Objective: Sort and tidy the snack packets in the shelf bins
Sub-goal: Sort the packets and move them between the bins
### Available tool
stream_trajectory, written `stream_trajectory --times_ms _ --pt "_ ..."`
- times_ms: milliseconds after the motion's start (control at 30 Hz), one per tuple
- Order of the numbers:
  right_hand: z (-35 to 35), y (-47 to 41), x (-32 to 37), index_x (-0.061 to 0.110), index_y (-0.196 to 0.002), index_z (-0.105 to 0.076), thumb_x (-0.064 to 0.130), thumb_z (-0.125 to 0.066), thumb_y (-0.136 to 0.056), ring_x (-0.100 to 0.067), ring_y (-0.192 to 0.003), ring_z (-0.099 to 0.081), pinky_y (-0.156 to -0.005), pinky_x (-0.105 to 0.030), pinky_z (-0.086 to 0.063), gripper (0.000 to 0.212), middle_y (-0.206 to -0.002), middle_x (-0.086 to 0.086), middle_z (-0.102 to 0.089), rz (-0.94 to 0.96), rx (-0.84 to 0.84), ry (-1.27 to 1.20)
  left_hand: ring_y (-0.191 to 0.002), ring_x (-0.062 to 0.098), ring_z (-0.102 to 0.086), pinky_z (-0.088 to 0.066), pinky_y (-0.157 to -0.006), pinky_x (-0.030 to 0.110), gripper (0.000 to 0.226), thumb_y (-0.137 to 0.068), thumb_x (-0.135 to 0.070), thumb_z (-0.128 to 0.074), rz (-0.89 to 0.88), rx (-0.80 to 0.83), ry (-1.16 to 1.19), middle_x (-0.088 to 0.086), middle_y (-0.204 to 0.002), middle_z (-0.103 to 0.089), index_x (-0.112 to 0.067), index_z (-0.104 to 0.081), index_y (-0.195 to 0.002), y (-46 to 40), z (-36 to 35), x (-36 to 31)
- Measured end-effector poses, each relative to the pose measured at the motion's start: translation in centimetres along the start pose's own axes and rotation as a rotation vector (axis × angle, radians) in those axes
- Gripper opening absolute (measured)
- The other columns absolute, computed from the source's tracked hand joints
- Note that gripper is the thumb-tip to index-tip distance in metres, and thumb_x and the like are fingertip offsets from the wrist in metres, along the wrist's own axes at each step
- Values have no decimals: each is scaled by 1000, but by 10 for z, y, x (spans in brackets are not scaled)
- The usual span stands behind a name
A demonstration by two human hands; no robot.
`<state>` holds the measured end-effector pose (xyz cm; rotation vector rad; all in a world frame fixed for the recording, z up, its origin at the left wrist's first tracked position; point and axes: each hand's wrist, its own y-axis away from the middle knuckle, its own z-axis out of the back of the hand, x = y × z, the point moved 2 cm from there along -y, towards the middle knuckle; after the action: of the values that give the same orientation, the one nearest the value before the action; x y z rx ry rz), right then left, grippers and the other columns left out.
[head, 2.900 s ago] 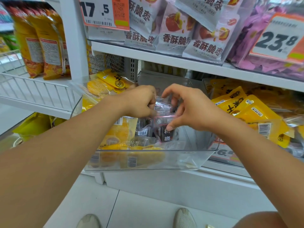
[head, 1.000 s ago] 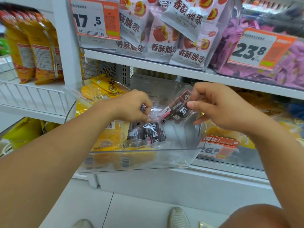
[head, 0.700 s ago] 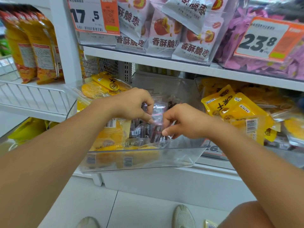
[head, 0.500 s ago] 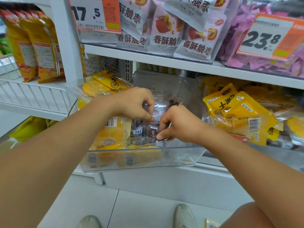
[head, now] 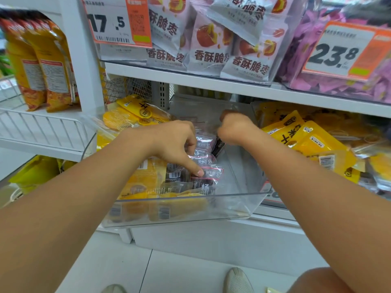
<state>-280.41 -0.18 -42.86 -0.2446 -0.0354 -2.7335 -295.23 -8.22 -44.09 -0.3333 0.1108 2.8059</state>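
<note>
Clear bin [head: 182, 210]: transparent hard plastic, glossy, smooth. Dark snack packets [head: 206, 175] inside: shiny clear film, crinkled. Yellow packets [head: 313, 144]: glossy plastic film with paper-looking barcode stickers. Pale packets [head: 211, 47] above: matt film. Price tag [head: 116, 22]: printed paper or card. Shelf [head: 232, 85]: smooth white painted metal. Wire basket [head: 42, 127]: white coated wire. Floor [head: 169, 269]: smooth pale tiles.
</note>
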Motion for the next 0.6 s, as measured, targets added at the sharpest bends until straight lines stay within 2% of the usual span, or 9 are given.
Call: stream_trajectory --times_ms 67,133,200,267,400,500,600 --pt "-9 -20 9 0 -113 -63 6 -53 -94 -30 -95 -61 -81 -35 -51 22 -105 -15 -60 -16 70 113 -99 13 -53 -50 -87 35 54 -56 -71 -80 -25 -26 -16 -5 -113 -51 -27 -67 -85 0 1 1" --pt "-11 -36 10 -1 -116 -62 8 -57 -93 -32 -98 -60 -79 -34 -47 25 -103 -16 -56 -34 77 186 -102 13 -52 -49 -88 37 58 -52 -74 -82 -57 -70 -59 -10 -115 -44 -36 -58 -89 0 6 -1" --pt "-11 -43 8 -1 -115 -63 11 -62 -91 -31 -93 -58 -77 -33 -46 27 -96 -16 -55 -45 97 235 -98 13 -53 -51 -82 39 56 -51 -73 -83 -85 -97 -141 -12 -111 -45 -36 -54 -82 -1 11 -6" --pt "-10 -42 8 2 -106 -63 14 -69 -89 -28 -84 -55 -73 -32 -47 21 -85 -12 -54 -46 111 251 -92 12 -54 -53 -78 41 47 -56 -69 -83 -103 -88 -221 -11 -104 -52 -32 -60 -74 -5 10 -10" --pt "-16 -34 1 10 -101 -57 4 -61 -89 -29 -84 -51 -73 -32 -45 13 -95 -12 -51 -103 31 208 -96 12 -57 -53 -82 40 41 -64 -65 -81 -101 -2 -150 -6 -104 -61 -26 -71 -71 -6 1 -9" --pt "-17 -21 0 15 -92 -54 3 -58 -88 -28 -83 -51 -72 -33 -43 13 -94 -10 -52 -72 -57 207 -107 10 -49 -43 -86 30 30 -72 -52 -83 -103 23 -104 -5 -119 -53 -26 -70 -70 0 -1 -10" --pt "-20 -6 -1 11 -94 -63 1 -59 -88 -31 -88 -59 -72 -35 -47 12 -101 -13 -63 -4 -23 301 -106 8 -48 -40 -84 28 28 -73 -46 -84 -86 5 -69 -6 -121 -49 -23 -68 -66 5 -4 -12"
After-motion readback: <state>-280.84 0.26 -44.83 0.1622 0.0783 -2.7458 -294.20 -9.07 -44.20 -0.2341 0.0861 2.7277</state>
